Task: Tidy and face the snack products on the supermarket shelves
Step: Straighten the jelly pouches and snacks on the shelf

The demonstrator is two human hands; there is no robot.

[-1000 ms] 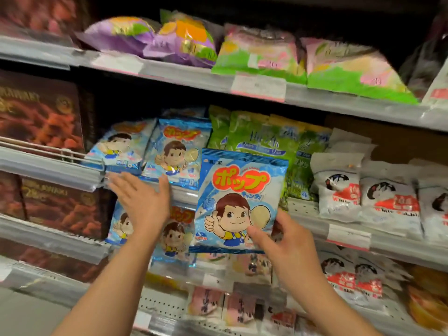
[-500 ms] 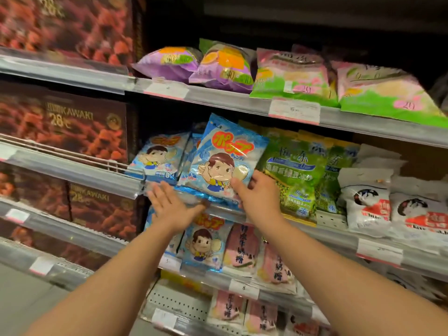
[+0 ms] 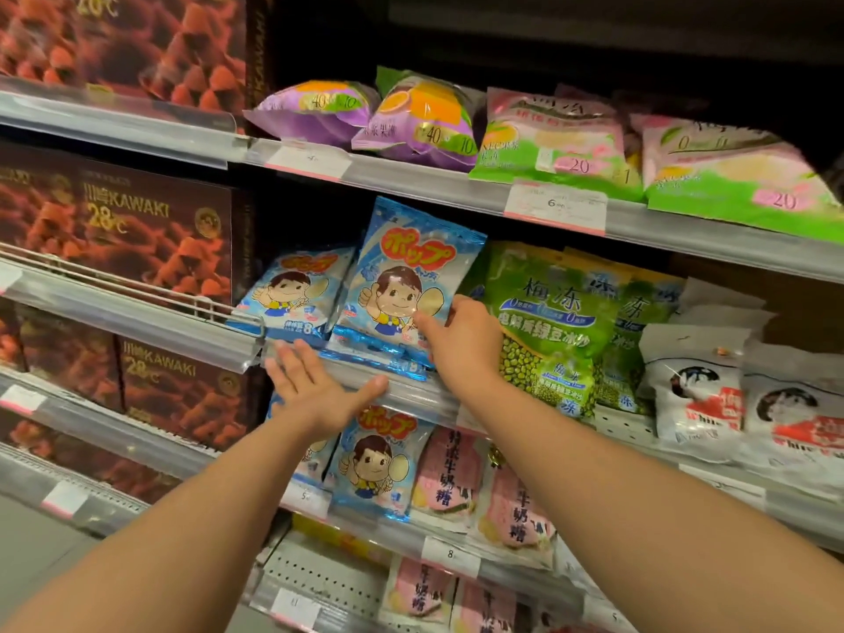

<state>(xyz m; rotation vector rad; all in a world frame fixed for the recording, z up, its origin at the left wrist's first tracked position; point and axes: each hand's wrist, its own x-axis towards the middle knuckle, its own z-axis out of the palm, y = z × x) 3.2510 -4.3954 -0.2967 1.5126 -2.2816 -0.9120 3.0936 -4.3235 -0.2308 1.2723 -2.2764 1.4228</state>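
Observation:
A blue candy bag with a cartoon child [image 3: 406,285] stands upright at the front of the middle shelf [image 3: 411,388]. My right hand [image 3: 461,344] grips its lower right corner. A second blue bag [image 3: 292,294] leans just to its left. My left hand [image 3: 315,390] is flat and open, fingers spread, resting against the shelf's front rail below those bags. Another blue bag [image 3: 379,463] stands on the shelf underneath, partly behind my left wrist.
Green mung-bean bags [image 3: 548,326] press against the right side of the held bag; white bags [image 3: 698,386] follow further right. Purple and green-pink bags [image 3: 552,139] lie on the top shelf. Brown Kawaki boxes [image 3: 150,235] fill the left bay. Pink candy bags [image 3: 447,477] stand below.
My right hand has carried the blue bag from in front of the shelves up onto the middle shelf and stood it upright. My left hand has moved to the shelf rail, and the view has shifted closer.

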